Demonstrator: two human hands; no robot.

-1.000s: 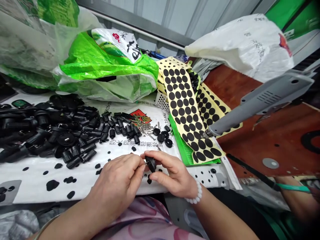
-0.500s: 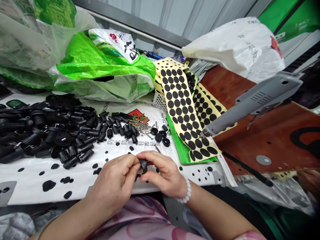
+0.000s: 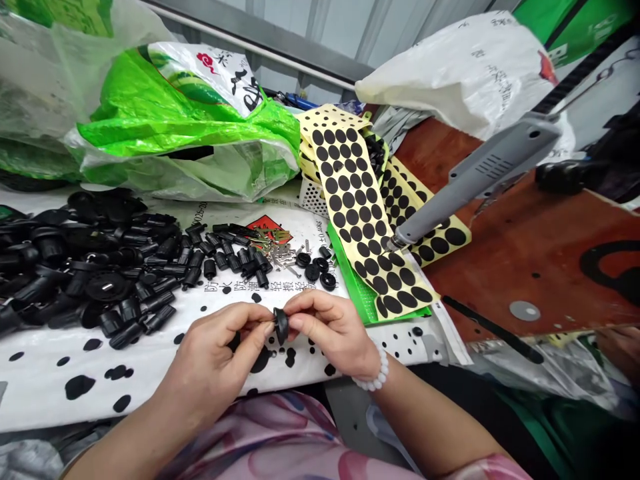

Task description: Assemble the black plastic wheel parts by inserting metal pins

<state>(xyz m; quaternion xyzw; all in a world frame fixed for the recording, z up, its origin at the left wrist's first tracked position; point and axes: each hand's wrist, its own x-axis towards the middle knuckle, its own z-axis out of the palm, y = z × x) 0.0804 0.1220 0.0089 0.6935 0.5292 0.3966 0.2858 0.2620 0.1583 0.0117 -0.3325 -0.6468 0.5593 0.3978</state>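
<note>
Grip: left hand [image 3: 215, 350] and right hand [image 3: 333, 333] both pinch one black disc [image 3: 281, 327], thumb against fingertips, with no gap beyond the disc's own thickness.
Disc: round, dark and slightly glossy, with a rim; it stands nearly on edge between the two hands, above the near part of the white sheet [image 3: 35, 393].
Bracelet: smooth, round, milky beads [image 3: 376, 373] circling the right wrist.
Sheet: pale and printed with characters, scattered with dark spots, some round, others blotchy.
Pile: black parts [image 3: 95, 267] heaped at the left, mixing broad rounded pieces with ribbed, stubby tubes [image 3: 130, 333].
Strips: thin, shiny metal pieces [image 3: 280, 252] lying loose beside the tubes.
Caps: small, round, black, ridged pieces [image 3: 313, 271] clustered just right of the strips.
Stickers: cream backing [image 3: 327, 183] bearing rows of matt black circles, partly over a green tray [image 3: 357, 293].
Tool: grey, long-bodied casing [image 3: 480, 173] with vent slots, its narrow metal tip over the stickers.
Bag: crinkled, shiny green plastic [image 3: 165, 133] behind the tubes.
Board: reddish-brown, flat surface [image 3: 555, 267] at the right.
</note>
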